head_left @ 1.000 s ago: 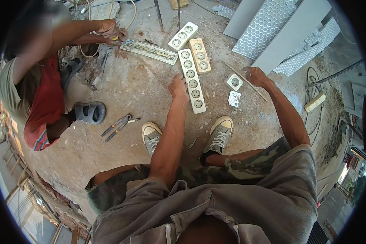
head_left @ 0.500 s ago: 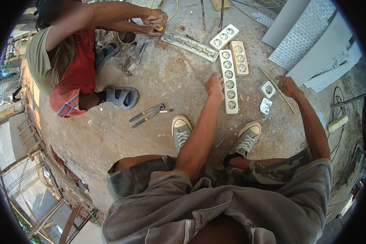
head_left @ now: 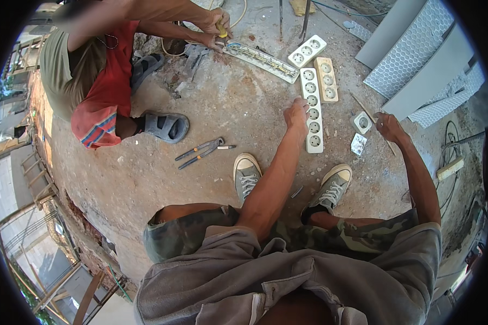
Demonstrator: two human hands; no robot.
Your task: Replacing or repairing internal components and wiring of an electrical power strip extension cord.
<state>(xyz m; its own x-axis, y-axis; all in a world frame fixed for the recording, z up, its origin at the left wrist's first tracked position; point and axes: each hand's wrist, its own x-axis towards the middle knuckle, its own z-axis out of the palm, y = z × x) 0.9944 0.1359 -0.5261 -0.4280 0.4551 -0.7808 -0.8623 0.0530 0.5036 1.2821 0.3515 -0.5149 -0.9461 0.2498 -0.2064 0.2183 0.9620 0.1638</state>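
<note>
My left hand [head_left: 296, 114] is closed, its fingertips at the left edge of a long white power strip [head_left: 315, 142] with a row of several sockets. My right hand [head_left: 389, 129] is curled beside a thin stick [head_left: 361, 103] on the ground; what its fingers hold, if anything, is hidden. Just left of that hand lies a single white socket [head_left: 361, 122], with a small silvery packet [head_left: 358, 144] below it. Two shorter power strips, one white [head_left: 307, 51] and one yellowed [head_left: 326, 79], lie beyond the long one.
Across from me at left, a co-worker's hands [head_left: 218, 27] hold something yellow at an opened strip [head_left: 260, 60] with exposed wiring. Pincers [head_left: 199, 152] lie near my left shoe [head_left: 248, 176]. Grey panels [head_left: 412, 51] lean at far right; a cable [head_left: 449, 154] lies farther right.
The whole view has shifted slightly. My right hand has come a little nearer to me along the stick. My left hand stays beside the long power strip. The co-worker's hands remain at the opened strip.
</note>
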